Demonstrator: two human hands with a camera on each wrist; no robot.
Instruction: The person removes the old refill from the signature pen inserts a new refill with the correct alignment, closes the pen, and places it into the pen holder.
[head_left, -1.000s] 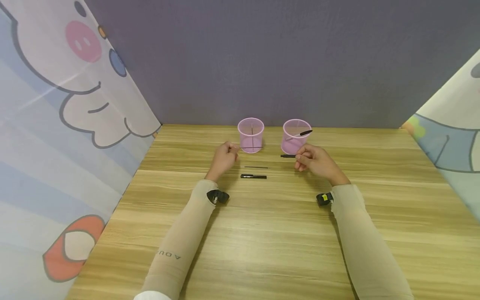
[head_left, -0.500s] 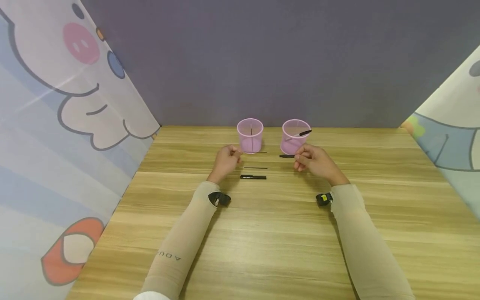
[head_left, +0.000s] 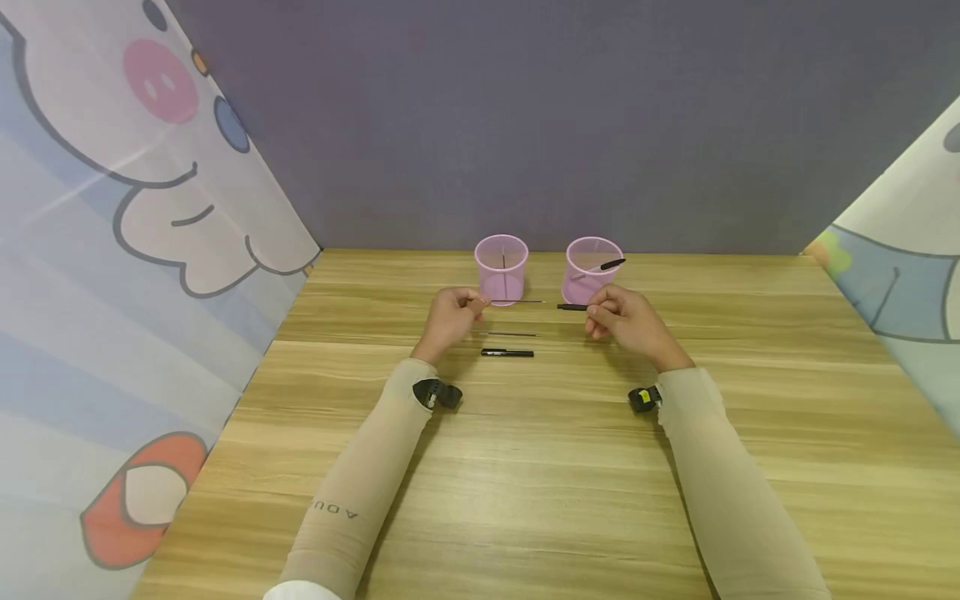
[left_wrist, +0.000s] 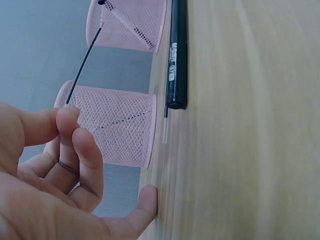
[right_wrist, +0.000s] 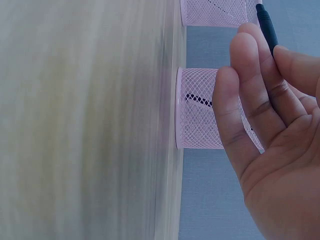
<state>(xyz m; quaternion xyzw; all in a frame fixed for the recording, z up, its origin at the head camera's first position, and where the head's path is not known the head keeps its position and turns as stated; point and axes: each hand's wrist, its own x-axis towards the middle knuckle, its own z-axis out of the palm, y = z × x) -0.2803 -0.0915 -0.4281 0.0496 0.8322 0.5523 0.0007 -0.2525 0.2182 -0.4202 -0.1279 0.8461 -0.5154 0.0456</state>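
My left hand [head_left: 450, 318] pinches a thin pen refill [left_wrist: 84, 62] between thumb and fingertips, its dark tube pointing right in the head view. Opposite it, my right hand [head_left: 628, 327] pinches a black pen barrel [right_wrist: 268, 29], whose narrow end faces the refill's tip across a small gap. Behind the left hand stands a pink mesh pen cup [head_left: 490, 285] with one refill leaning inside. A second pink mesh cup [head_left: 574, 288], behind the right hand, holds a pen [head_left: 612, 264] with a black end sticking over the rim.
On the wooden table [head_left: 540, 467], another refill [head_left: 512, 334] lies crosswise between the hands. Just nearer lies a black pen [head_left: 507, 353], parallel to it. A grey panel [head_left: 570, 125] rises behind the cups, and cartoon-printed sheets [head_left: 67, 333] flank the table.
My left hand has shifted slightly right, bringing the refill's tip closer to the pen barrel. The right hand has moved only a little to the left.
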